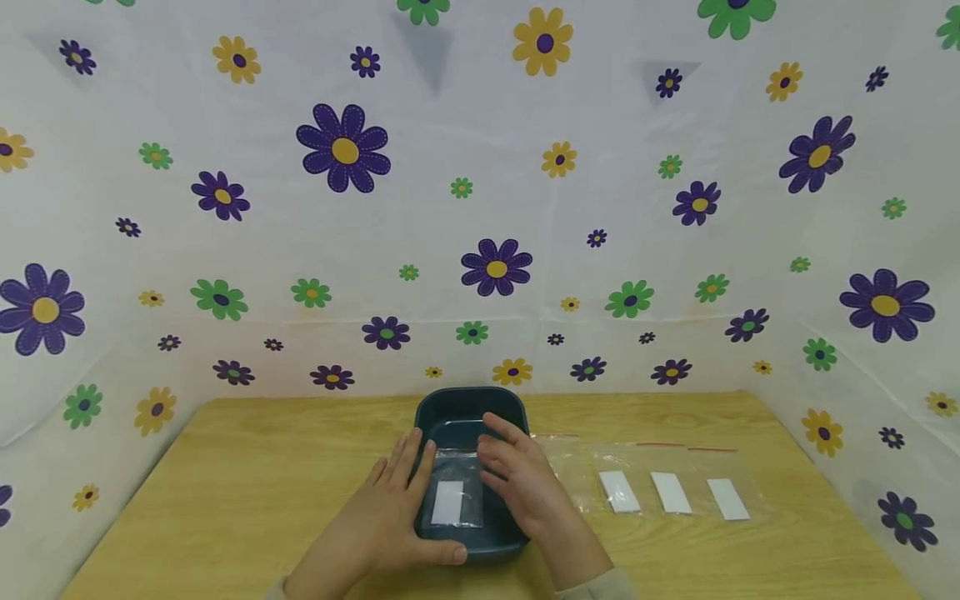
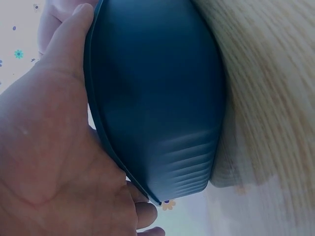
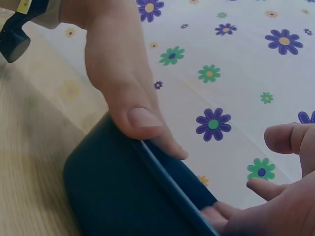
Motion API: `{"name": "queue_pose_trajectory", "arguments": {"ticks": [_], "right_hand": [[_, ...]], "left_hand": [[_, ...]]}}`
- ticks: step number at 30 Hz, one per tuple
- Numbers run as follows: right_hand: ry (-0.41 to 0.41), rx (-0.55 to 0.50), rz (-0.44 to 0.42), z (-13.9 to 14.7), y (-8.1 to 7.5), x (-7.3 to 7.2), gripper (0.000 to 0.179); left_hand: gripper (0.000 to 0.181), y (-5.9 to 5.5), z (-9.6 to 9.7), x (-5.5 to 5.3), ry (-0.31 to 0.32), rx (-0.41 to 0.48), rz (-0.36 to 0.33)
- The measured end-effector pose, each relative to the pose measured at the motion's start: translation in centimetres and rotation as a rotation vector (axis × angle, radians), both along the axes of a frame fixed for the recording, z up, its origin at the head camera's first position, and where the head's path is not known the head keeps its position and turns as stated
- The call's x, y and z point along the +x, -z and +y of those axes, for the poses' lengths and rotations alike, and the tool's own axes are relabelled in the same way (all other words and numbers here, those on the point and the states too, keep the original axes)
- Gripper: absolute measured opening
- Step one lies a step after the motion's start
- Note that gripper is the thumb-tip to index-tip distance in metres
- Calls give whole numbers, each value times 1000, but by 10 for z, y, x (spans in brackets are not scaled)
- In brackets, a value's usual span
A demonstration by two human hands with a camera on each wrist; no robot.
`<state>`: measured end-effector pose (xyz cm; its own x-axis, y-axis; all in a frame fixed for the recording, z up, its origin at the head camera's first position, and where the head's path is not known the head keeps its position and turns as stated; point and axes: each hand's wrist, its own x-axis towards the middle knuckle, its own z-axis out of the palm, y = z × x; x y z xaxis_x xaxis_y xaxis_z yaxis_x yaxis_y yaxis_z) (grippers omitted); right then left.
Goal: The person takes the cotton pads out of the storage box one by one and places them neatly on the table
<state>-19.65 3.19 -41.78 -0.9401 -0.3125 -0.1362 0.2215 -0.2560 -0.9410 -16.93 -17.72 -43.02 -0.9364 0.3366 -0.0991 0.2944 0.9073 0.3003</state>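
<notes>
A dark blue plastic basin [image 1: 472, 546] stands on the table, with a clear zip bag [image 1: 472, 492] holding a white card [image 1: 448, 502] inside it. My left hand [image 1: 382, 508] rests on the basin's left and near rim, fingers spread and straight. In the left wrist view that palm lies against the rim, above the basin's outer wall [image 2: 157, 93]. My right hand [image 1: 525, 483] is over the basin's right side with fingers loosely bent; they hold nothing. Its fingertips are near the bag's upper right corner; whether they touch it I cannot tell.
To the right of the basin lie several clear zip bags with white cards, among them a middle one [image 1: 671, 492] and the rightmost one [image 1: 727, 498]. Another bag [image 1: 562, 454] is partly hidden by my right hand. Flower-patterned cloth [image 1: 420, 217] encloses the wooden table [image 1: 285, 467].
</notes>
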Motion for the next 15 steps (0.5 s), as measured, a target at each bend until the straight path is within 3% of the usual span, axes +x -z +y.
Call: {"name": "queue_pose_trajectory", "arguments": {"ticks": [15], "right_hand": [[31,53,-35,-11,7,1,65]], "left_hand": [[135,1,-2,-1,6,-4,7]]}}
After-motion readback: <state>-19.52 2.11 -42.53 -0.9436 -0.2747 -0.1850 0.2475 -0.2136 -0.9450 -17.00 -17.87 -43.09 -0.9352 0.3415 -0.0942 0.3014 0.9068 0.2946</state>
